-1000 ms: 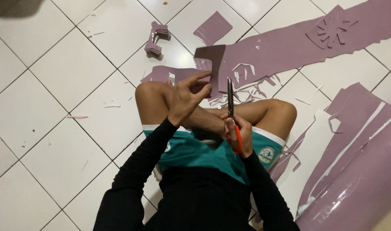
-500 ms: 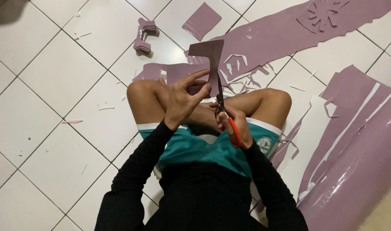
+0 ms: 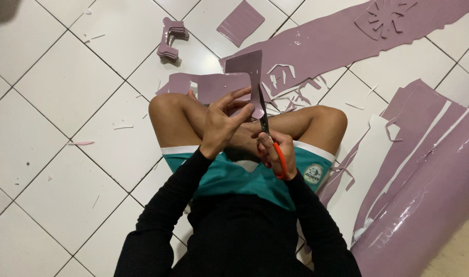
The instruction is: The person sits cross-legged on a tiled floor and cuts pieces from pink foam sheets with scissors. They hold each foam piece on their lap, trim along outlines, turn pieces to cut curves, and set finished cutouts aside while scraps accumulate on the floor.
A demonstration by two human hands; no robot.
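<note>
Item: mauve sheet piece [image 3: 244,69], hatchet-like outline, held upright above the crossed legs. Left hand [image 3: 221,125]: fingers closed in a pinch on the lower part of the piece, thumb on the near face, fingertips [image 3: 242,94] spread along the lower edge.

Item: orange-handled scissors [image 3: 269,136]. Right hand [image 3: 275,154]: fingers curled through the handle loops and gripping them; blades point up and away from the knuckles, set against the right edge of the piece just beyond the left fingertips (whether the blades are parted cannot be told).

Handling note, as a judgement: the cut would run cleanest with the piece kept taut and turned into the blades by the pinching hand, the scissors staying steady, short bites through the curve, and the left fingertips kept clear of the blade line.

Surroundings: stack of cut mauve shapes [image 3: 170,38] and a square mauve offcut [image 3: 240,22] well beyond the fingers; long mauve strip [image 3: 342,38] behind the piece; rolled mauve sheet [image 3: 429,205] to the right hand's outer side; white tiled floor [image 3: 55,87] with slivers.
</note>
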